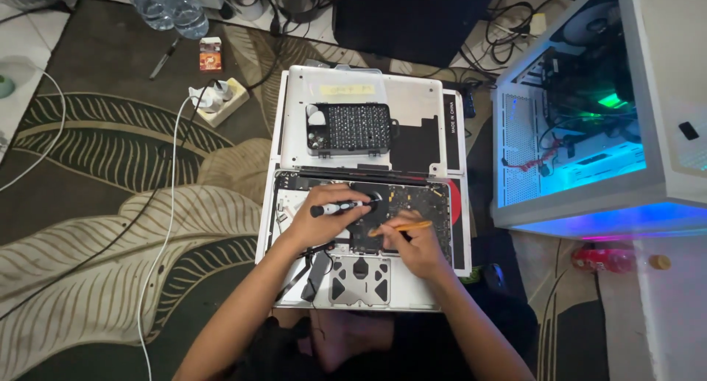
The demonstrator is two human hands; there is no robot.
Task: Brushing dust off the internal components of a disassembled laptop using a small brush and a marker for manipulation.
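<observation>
1. While the person sits on the floor, a large patterned carpet (pixel 110 204) with leaf shapes covers most of the ground under everything.
2. A white computer case (pixel 626 131) stands at the right, its side open, and blue and green light shines inside it.
3. An opened white laptop (pixel 361 278) lies on the carpet in front of the person; the bottom cover is off and the dark inner board (pixel 420 204) shows.
4. The removed white cover (pixel 412 108) lies just behind the laptop, and a tray of screwdriver bits (pixel 353 128) rests on it.
5. The left hand (pixel 324 219) has its grip closed around a small black screwdriver (pixel 340 207), whose tip points at the round black fan (pixel 372 198) in the laptop.
6. The right hand (pixel 416 245) has its grip closed on a thin orange stick (pixel 405 226), which lies over the board, near the fan.
7. A white power strip (pixel 215 101) with a cable sits at the left on the carpet.
</observation>
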